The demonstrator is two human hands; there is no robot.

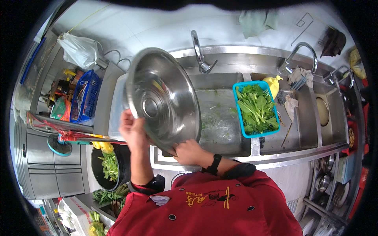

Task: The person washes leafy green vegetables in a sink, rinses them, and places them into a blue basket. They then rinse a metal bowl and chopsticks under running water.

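A large stainless steel basin is tilted up on its side above the left part of the sink, its inside facing me. My left hand grips its rim at the lower left, slightly blurred. At the bottom of the rim, my right hand is closed on the edge. Bits of green leaf lie on the wet floor of the steel sink behind the basin. To the right, a turquoise plastic basket full of leafy greens rests across the divider between two sink bowls.
Steel faucets stand along the back wall. A yellow bag, cloths and a thin stick are at the right bowl. A blue basket stands on the left. Below it is a black bin holding greens.
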